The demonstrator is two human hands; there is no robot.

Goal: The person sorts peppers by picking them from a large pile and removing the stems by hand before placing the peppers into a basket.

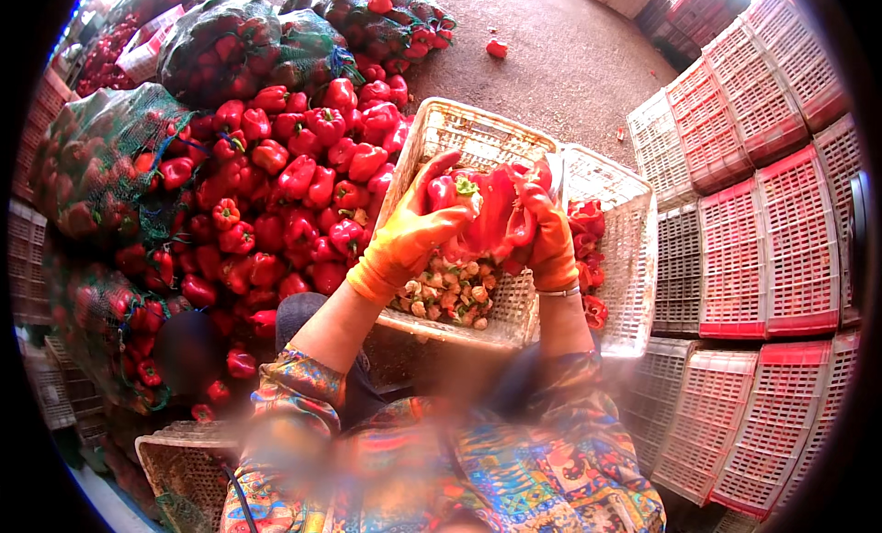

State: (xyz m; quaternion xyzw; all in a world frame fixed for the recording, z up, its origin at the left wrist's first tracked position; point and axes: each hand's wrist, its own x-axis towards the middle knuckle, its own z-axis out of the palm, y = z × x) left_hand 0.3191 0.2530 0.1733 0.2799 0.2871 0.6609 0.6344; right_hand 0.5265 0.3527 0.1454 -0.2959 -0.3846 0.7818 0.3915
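Note:
My left hand (pixel 413 231) and my right hand (pixel 551 233), both in orange gloves, hold a torn-open red bell pepper (pixel 493 212) between them. Its pale, ragged inside faces up at the right. A green stem end (pixel 466 185) shows beside my left thumb. Below my hands is a white plastic crate (pixel 493 123), where pepper cores (pixel 448 295) with pale seed clusters lie heaped at the near end. Adjoining it on the right, a second white crate (pixel 623 312) contains opened red pepper pieces (pixel 589 257) along its left side. My fingers partly hide the pepper.
A large heap of whole red bell peppers (pixel 296 181) lies on the floor at my left. Green mesh sacks (pixel 103 168) of peppers stand around it. Stacked red and white crates (pixel 730 257) line the right side. One loose pepper (pixel 496 48) lies on the concrete floor (pixel 551 71) ahead.

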